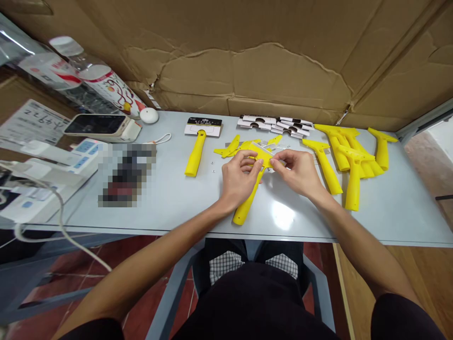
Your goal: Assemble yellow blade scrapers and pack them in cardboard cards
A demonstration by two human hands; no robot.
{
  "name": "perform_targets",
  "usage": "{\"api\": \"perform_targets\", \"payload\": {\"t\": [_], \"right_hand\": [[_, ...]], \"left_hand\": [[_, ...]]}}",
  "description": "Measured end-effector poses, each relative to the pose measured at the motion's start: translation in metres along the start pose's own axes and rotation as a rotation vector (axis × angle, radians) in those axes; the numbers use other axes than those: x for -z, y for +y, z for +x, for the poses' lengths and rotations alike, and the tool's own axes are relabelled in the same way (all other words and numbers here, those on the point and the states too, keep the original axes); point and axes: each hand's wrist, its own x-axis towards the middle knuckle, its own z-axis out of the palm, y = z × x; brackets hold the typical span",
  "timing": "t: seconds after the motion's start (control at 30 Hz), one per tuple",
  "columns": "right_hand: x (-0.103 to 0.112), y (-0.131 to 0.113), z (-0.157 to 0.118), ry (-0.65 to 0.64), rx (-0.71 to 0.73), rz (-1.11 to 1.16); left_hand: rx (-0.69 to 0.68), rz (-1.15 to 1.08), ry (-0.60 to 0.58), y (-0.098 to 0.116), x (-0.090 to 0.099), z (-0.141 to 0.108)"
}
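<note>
A yellow scraper point(246, 208) lies between my hands, its handle slanting down toward the table's front edge. My left hand point(240, 177) is closed around the upper handle and head, thumb on top. At the head's right corner, the thumb and forefinger of my right hand point(300, 171) are pinched together; any small part between them is hidden. Just beyond my fingers lie flat yellow head pieces point(229, 148) and thin metal strips point(269, 145), partly covered. Two tiny metal bits point(213, 167) rest left of my left hand.
Several yellow T-shaped handles point(353, 184) lie at right. A yellow handle point(194, 156) with a black-and-white card point(203, 126) is left, folded cards point(274, 125) behind. A blurred-out object point(128, 177), phone point(97, 125), power strip point(83, 156) and bottles point(106, 85) occupy the left.
</note>
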Motion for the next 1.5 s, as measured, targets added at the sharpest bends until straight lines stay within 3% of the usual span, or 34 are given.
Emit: {"api": "perform_targets", "payload": {"t": [0.27, 0.5, 0.67, 0.87, 1.03, 1.2, 1.5], "right_hand": [[0.0, 0.001, 0.001, 0.026, -0.002, 0.008], [0.0, -0.001, 0.001, 0.114, 0.043, -0.062], [0.0, 0.0, 0.003, 0.104, 0.041, -0.109], [0.003, 0.002, 0.009, 0.138, 0.149, -0.124], [0.021, -0.005, 0.012, 0.147, 0.019, 0.09], [0.038, 0.004, 0.02, 0.006, -0.203, 0.51], [0.03, 0.025, 0.028, -0.11, -0.396, 0.791]], "left_hand": [[-0.072, 0.111, 0.013, -0.002, 0.0, 0.0], [-0.188, 0.409, -0.121, -0.006, 0.004, -0.001], [-0.195, 0.333, -0.142, -0.008, 0.003, 0.005], [-0.144, 0.289, -0.143, -0.012, 0.0, 0.007], [-0.069, 0.25, -0.134, -0.014, 0.002, 0.007], [0.064, 0.089, -0.211, -0.012, 0.003, 0.007], [0.285, -0.346, -0.287, 0.008, 0.005, 0.012]]}}
